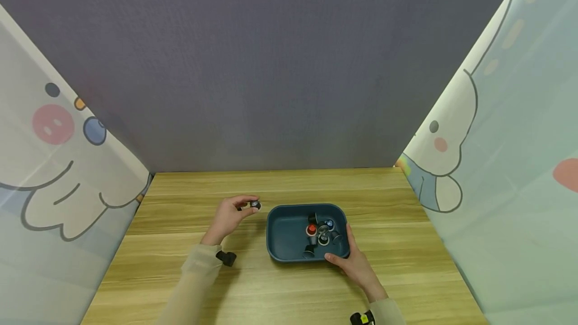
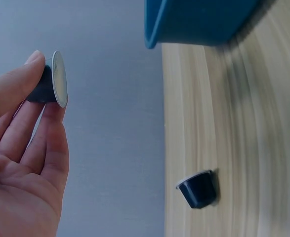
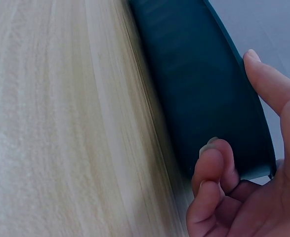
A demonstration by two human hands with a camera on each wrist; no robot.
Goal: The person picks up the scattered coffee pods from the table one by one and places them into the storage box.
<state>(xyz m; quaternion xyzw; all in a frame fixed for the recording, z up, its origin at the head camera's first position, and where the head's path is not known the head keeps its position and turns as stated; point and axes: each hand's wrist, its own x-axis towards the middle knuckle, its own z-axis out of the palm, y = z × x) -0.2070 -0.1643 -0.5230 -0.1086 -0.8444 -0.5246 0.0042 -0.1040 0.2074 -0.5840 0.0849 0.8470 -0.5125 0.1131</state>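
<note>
My left hand (image 1: 227, 217) pinches a dark coffee capsule (image 1: 255, 204) by its body between thumb and fingers, above the table left of the bin. In the left wrist view the capsule (image 2: 46, 84) shows its pale lid facing right. A second dark capsule (image 2: 199, 190) lies on its side on the wood below that hand. My right hand (image 1: 356, 266) grips the near right corner of a dark teal bin (image 1: 285, 259), thumb at the rim and curled fingers (image 3: 209, 163) by the outer wall. Several capsules, among them a red one (image 1: 312, 229) and a blue one (image 1: 330, 224), lie inside.
The wooden table (image 1: 198, 184) ends at a grey backdrop (image 1: 271, 74) behind. Cartoon-printed curtains (image 1: 54, 174) stand along both sides. Inside the bin, the capsules are grouped toward the right half.
</note>
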